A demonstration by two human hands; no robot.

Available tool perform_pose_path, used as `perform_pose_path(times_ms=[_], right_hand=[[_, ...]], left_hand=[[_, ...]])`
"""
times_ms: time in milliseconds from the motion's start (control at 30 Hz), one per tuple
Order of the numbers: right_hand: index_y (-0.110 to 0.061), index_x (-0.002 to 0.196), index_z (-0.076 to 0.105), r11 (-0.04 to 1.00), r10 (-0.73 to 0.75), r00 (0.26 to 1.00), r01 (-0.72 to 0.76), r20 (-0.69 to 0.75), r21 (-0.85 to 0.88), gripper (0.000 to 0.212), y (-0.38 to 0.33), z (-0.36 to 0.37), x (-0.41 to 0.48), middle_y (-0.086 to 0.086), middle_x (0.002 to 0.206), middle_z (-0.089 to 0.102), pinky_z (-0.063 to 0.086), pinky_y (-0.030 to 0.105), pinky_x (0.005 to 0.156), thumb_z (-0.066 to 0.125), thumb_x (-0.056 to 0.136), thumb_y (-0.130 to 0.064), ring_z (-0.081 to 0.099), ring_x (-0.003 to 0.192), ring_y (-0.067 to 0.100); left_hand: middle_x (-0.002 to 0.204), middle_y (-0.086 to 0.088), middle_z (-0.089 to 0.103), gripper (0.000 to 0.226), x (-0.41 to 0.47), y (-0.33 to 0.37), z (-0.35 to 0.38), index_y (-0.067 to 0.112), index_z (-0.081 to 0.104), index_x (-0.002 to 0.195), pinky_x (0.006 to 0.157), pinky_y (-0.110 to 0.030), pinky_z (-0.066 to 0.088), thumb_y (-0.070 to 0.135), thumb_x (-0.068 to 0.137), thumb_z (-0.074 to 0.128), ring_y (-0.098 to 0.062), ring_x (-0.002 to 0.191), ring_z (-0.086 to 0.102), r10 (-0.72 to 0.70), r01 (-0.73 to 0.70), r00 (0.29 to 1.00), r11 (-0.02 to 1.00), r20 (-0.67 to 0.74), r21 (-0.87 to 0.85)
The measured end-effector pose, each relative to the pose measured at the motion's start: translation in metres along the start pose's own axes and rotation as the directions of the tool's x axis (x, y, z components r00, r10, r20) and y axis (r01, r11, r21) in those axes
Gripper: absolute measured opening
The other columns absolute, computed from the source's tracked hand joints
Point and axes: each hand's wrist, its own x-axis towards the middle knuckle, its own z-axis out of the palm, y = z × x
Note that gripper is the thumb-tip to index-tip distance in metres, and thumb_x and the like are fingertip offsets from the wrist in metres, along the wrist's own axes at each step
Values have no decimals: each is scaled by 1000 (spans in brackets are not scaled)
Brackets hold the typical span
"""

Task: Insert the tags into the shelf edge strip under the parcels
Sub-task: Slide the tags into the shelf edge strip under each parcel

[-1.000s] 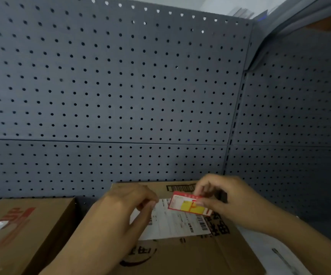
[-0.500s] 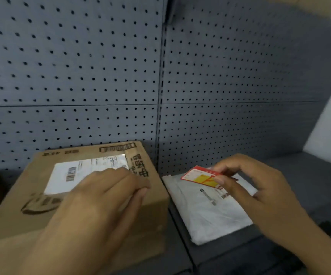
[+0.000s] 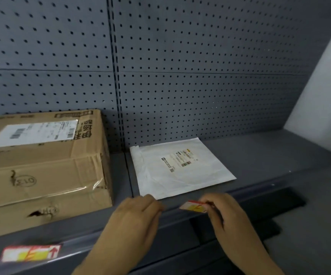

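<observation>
Right hand (image 3: 228, 219) fingers (image 3: 210, 204) pinch a small red tag (image 3: 193, 207) w/ yellow patch by its right end; tag sticks out to the left, lying nearly flat, just at the front lip of the shelf (image 3: 259, 155), above the shelf edge strip (image 3: 180, 221). Left hand (image 3: 138, 219) sits just left of tag, not touching it; fingers curled loosely down on shelf front edge, holding nothing visible. Behind both hands, touching the shelf: white mailer parcel (image 3: 180, 167) w/ small printed label, flat. Left of it, well apart from the tag, a taped cardboard box (image 3: 41, 165) w/ shipping label. Under the box, a second red/yellow tag (image 3: 30, 254) already sits in the strip. Grey pegboard (image 3: 200, 76) behind.
</observation>
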Motion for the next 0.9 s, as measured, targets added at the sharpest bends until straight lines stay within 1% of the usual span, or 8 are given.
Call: perform_pose_path(times_ms=[167, 267, 333, 400, 567, 700, 800, 900], right_hand=[[-43, 95, 53, 993, 112, 992, -114, 54, 34, 26, 26, 1, -1, -20, 97, 56, 43, 14, 74, 55, 93, -17, 52, 94, -3], [-35, 95, 57, 987, 153, 987, -155, 49, 41, 23, 38, 5, 2, -18, 94, 60, 45, 11, 73, 56, 92, -12, 55, 93, -2], [-30, 95, 57, 987, 153, 987, -155, 37, 35, 22, 43, 7, 4, -15, 93, 60, 41, 5, 75, 57, 91, -8, 54, 94, -4], [-28, 94, 57, 987, 154, 987, -155, 37, 31, 22, 47, 7, 7, -12, 93, 60, 40, 3, 76, 57, 91, -7, 55, 92, -3], [-25, 93, 59, 992, 116, 993, -117, 35, 49, 18, 58, 9, 16, -12, 92, 60, 45, 12, 77, 58, 90, -7, 55, 92, 1], [-27, 93, 60, 987, 108, 991, -116, 74, 115, 23, 67, 13, 22, -16, 96, 61, 46, 9, 76, 61, 89, -4, 57, 94, -2], [-31, 94, 59, 986, 113, 990, -122, 83, 112, 26, 75, 16, 21, -18, 96, 60, 45, 7, 77, 61, 89, -5, 56, 93, -5], [-27, 94, 61, 976, 95, 996, -93, 2, 196, 26, 73, 17, 20, -18, 96, 62, 44, 6, 77, 63, 87, -3, 57, 95, -5]], left_hand=[[76, 7, 58, 23, -15, -5, 50, 25, 67, 83, 59, -24, 39, 22, 81, 45, -13, 63, 56, -3, 1, 997, 1000, 81, 21], [83, 7, 59, 26, -15, -3, 74, 27, 68, 88, 60, -22, 44, 25, 77, 45, -13, 68, 58, 4, -9, 990, 999, 139, 34], [88, 5, 60, 25, -13, 1, 86, 24, 70, 91, 61, -22, 46, 25, 68, 59, -16, 71, 59, 14, -25, 987, 997, 160, 71], [91, 0, 60, 44, -12, 7, 97, 20, 70, 97, 63, -26, 48, 22, 53, 77, -19, 75, 57, 7, -26, 986, 993, 164, 112], [97, -4, 58, 56, -10, 20, 111, 13, 67, 109, 68, -36, 49, 19, 54, 79, -24, 80, 54, -69, 52, 992, 986, 105, 159], [89, -3, 56, 47, -6, 25, 115, 16, 70, 95, 60, -32, 47, 14, 48, 76, -22, 74, 52, -89, 79, 994, 987, 65, 138], [90, -2, 45, 35, -5, 27, 120, 19, 72, 84, 55, -29, 46, 14, 56, 50, -22, 75, 42, -74, 70, 997, 989, 29, 128], [93, -2, 39, 43, -8, 30, 119, 19, 74, 84, 55, -29, 49, 19, 41, 69, -22, 77, 39, -60, 52, 997, 988, 51, 147]])
